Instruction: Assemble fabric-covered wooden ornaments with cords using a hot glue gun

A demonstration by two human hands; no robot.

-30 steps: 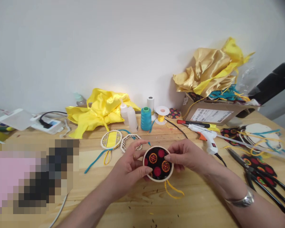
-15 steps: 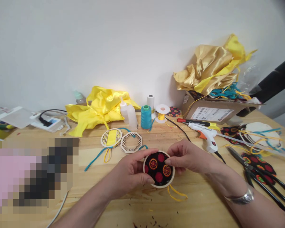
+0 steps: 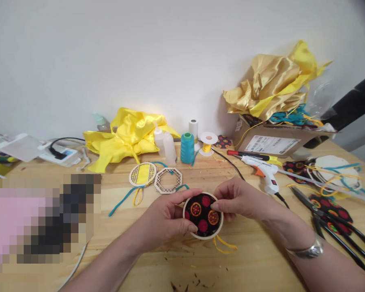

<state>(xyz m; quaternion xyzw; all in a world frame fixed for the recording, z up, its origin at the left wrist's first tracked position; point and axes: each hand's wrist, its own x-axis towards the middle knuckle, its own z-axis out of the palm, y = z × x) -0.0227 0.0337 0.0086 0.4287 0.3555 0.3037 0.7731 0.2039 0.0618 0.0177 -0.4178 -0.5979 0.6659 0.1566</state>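
Note:
Between my hands is a round wooden frame (image 3: 222,222) with black fabric (image 3: 203,215) inside it, patterned in red and orange. My left hand (image 3: 170,217) grips its left side, thumb on the fabric's lower edge and fingers along the top. At the upper right rim, my right hand (image 3: 237,200) pinches the frame with its thumb on the front; its other fingers are partly hidden behind. A yellow cord loop (image 3: 226,245) hangs from the frame's lower right. Just beyond lie an octagonal lattice frame (image 3: 180,180) and a round frame with yellow fabric (image 3: 142,174).
Black-handled scissors (image 3: 331,221) and a white glue gun (image 3: 266,174) lie to the right. A cardboard box (image 3: 243,140) heaped with satin stands behind them. Teal thread (image 3: 187,149), plastic bottles (image 3: 169,148) and yellow satin (image 3: 130,136) are along the wall. Blurred blocks cover the left side.
Almost nothing differs. The view has shifted very slightly, and both hands keep the same hold on the round frame.

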